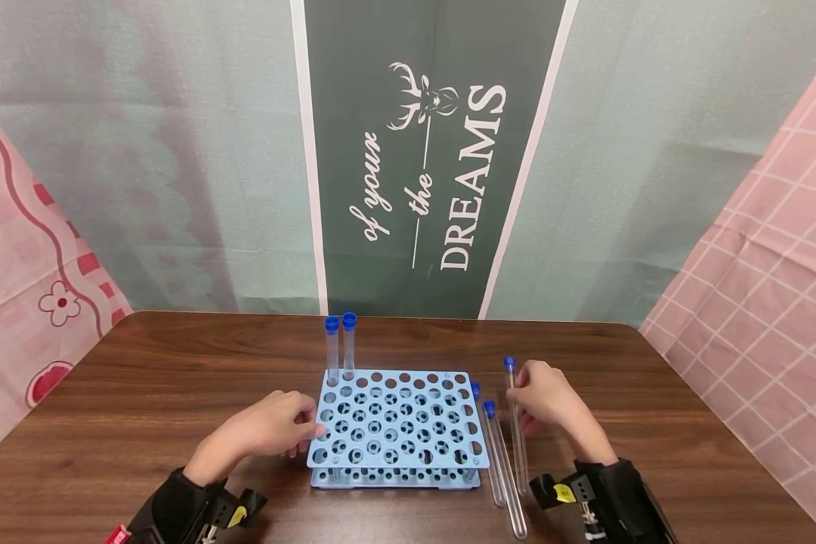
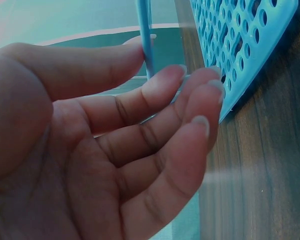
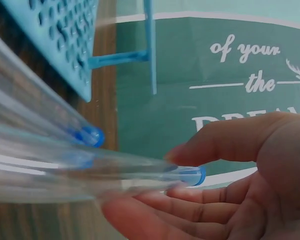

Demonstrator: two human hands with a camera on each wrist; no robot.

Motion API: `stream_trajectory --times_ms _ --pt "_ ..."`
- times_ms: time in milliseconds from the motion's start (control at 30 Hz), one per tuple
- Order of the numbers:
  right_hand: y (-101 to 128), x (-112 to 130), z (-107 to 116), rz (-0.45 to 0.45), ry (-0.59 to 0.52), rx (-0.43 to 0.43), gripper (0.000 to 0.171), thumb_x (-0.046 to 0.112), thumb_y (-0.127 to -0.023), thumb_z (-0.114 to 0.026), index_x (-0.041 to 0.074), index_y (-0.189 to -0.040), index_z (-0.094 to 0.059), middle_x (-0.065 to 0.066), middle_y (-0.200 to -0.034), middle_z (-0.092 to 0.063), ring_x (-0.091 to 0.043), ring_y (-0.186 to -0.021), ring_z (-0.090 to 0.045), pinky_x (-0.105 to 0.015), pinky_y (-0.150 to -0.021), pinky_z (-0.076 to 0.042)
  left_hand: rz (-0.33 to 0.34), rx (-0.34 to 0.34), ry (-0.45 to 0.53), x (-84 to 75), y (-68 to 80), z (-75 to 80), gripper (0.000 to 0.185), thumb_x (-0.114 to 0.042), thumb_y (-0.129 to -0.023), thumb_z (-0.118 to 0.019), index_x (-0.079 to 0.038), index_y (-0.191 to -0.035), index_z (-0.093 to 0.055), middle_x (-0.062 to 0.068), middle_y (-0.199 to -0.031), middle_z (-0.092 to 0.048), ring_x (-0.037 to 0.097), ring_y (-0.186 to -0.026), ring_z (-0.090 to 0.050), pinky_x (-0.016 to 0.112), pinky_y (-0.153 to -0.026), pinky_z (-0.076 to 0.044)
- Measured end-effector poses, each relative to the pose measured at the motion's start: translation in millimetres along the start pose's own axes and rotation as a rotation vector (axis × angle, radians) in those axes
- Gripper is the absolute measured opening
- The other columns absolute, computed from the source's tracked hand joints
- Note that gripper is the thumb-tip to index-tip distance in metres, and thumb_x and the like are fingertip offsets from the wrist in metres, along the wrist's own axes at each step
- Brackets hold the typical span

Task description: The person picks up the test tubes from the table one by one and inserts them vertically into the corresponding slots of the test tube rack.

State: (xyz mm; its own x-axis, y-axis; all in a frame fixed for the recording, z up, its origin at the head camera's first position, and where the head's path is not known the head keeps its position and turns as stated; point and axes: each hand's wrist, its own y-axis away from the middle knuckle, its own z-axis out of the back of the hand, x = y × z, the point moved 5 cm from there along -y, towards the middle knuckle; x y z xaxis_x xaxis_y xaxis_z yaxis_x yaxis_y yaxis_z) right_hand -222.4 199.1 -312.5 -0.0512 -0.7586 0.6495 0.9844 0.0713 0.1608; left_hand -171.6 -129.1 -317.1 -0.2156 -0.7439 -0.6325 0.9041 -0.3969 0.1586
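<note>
A light blue test tube rack (image 1: 397, 463) stands on the table, its top plate full of round holes. My left hand (image 1: 272, 427) pinches its left edge; in the left wrist view the thumb (image 2: 100, 67) is on one side of the plate (image 2: 146, 37), the index finger by the other. My right hand (image 1: 547, 397) holds a clear test tube (image 1: 519, 446) just below its blue cap (image 1: 509, 362), right of the rack. Two capped tubes, one (image 1: 332, 351) beside another (image 1: 349, 349), stand upright in the back left corner holes.
Two more blue-capped tubes, a longer-looking one (image 1: 508, 476) and one partly behind it (image 1: 495, 476), lie along the rack's right side. Brown wood table (image 1: 143, 385) surrounds everything. A printed cloth (image 1: 408, 287) hangs behind its far edge, with pink cloths at both sides.
</note>
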Motion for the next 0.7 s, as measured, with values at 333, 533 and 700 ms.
stream_trajectory --times_ms 333,533,700 --pt "10.4 17.3 9.8 0.103 -0.042 -0.057 0.016 0.001 -0.083 -0.058 -0.005 -0.091 -0.045 -0.009 -0.063 -0.052 -0.019 -0.046 -0.056 -0.035 -0.049 -0.051 0.001 0.002 -0.003 0.5 -0.4 -0.2 0.025 -0.016 -0.086 -0.063 -0.009 -0.065 -0.051 -0.001 -0.055 -0.052 0.012 -0.047 -0.049 0.024 -0.047 -0.035" --pt "16.7 25.0 13.4 0.139 -0.05 -0.079 0.019 0.001 -0.082 -0.058 -0.005 -0.095 -0.045 -0.009 -0.066 -0.053 -0.019 -0.048 -0.057 -0.034 -0.05 -0.051 -0.001 0.003 -0.001 0.2 -0.2 -0.1 0.025 -0.016 -0.086 -0.063 -0.009 -0.065 -0.051 -0.002 -0.055 -0.052 0.011 -0.047 -0.049 0.024 -0.046 -0.035" --pt "20.9 30.1 16.3 0.154 -0.05 -0.108 0.02 0.001 -0.082 -0.058 -0.004 -0.096 -0.045 -0.008 -0.068 -0.054 -0.019 -0.051 -0.058 -0.033 -0.052 -0.052 -0.007 0.003 0.0 0.0 0.0 0.2 0.025 -0.016 -0.087 -0.062 -0.009 -0.065 -0.051 -0.002 -0.055 -0.052 0.011 -0.047 -0.049 0.024 -0.046 -0.035"
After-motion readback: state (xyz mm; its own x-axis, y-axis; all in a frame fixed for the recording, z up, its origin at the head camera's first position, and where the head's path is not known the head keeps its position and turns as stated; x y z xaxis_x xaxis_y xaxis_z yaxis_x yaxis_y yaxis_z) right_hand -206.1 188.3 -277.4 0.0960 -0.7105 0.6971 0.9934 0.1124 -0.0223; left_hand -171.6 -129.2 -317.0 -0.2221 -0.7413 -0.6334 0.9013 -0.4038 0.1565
